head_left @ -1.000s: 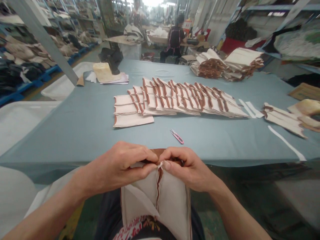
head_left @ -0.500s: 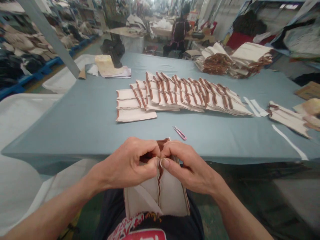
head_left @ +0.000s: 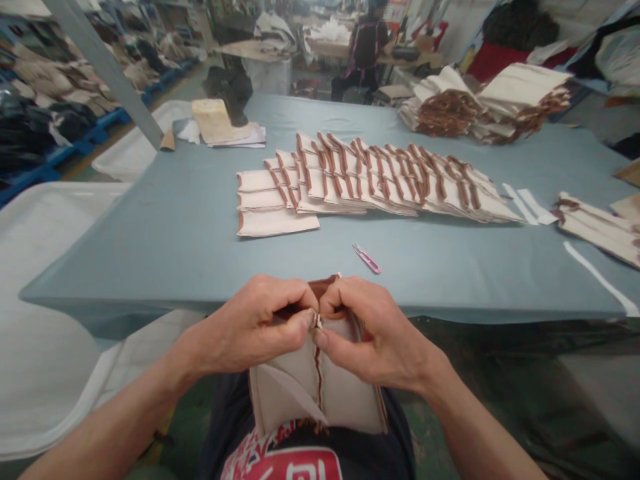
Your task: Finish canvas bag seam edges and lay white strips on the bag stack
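A cream fabric piece (head_left: 345,390) with a brown seam down its middle rests on my lap against the table's front edge. My left hand (head_left: 265,323) pinches its seam from the left, thumb against curled fingers. Close beside it, my right hand (head_left: 367,330) is closed on the same seam from the right. The fingertips almost meet, and a bit of pale material shows between them. A narrow white strip (head_left: 293,392) lies slantwise across the fabric below my left hand. Pink thread snips (head_left: 367,259) lie on the table just beyond my hands.
Overlapping cream fabric pieces with brown edges (head_left: 370,177) spread across the blue-covered table (head_left: 150,247). Folded stacks (head_left: 445,110) stand at the back right. White strips (head_left: 597,277) lie to the right. White bins (head_left: 45,200) are at the left. A person (head_left: 363,53) sits in the background.
The view has shifted slightly, so the table things appear a little higher and further right. My right thumb has slid slightly left and down at the seam. Both hands keep their pinch.
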Tool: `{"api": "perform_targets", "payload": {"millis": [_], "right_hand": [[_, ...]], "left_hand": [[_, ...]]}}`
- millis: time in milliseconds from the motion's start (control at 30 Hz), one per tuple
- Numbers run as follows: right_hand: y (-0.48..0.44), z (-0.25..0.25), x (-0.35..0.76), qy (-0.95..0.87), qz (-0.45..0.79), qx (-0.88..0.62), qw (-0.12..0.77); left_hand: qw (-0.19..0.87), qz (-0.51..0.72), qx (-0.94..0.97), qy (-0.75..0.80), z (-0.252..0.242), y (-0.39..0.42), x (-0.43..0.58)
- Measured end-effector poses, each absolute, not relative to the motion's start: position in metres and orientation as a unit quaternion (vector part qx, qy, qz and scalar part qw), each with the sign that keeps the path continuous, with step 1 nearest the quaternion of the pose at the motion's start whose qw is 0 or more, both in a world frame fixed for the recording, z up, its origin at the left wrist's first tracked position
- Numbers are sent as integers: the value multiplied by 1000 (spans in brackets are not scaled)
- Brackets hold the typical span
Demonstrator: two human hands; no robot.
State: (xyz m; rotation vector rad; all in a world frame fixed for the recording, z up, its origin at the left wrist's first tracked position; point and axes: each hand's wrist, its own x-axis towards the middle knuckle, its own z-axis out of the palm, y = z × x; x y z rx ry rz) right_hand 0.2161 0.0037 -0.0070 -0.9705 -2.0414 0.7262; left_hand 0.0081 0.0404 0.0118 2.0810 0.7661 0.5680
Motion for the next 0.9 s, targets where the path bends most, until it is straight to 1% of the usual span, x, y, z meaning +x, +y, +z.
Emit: {"api": "perform_targets", "payload": {"millis": [167, 267, 433, 500, 667, 800, 900], "right_hand": [[7, -9, 222, -794, 305, -345, 396], [9, -10, 225, -797, 311, -338, 393], [9, -5, 225, -828, 201, -362, 378], [10, -3, 224, -833, 180, -361, 380], [13, -9, 221, -796, 236, -388, 401], [12, -12, 221, -780, 297, -394, 386], [10, -9, 221, -778, 308, -397, 379]], "left_hand": [[480, 183, 802, 306, 16, 44, 6], [490, 181, 793, 313, 16, 44, 8], [463, 178, 795, 349, 19, 44, 13], [455, 178, 796, 359, 19, 43, 14], [473, 166, 785, 363, 15, 44, 14], [516, 159, 764, 355, 12, 45, 12], [534, 153, 758, 344, 13, 47, 11]]}}
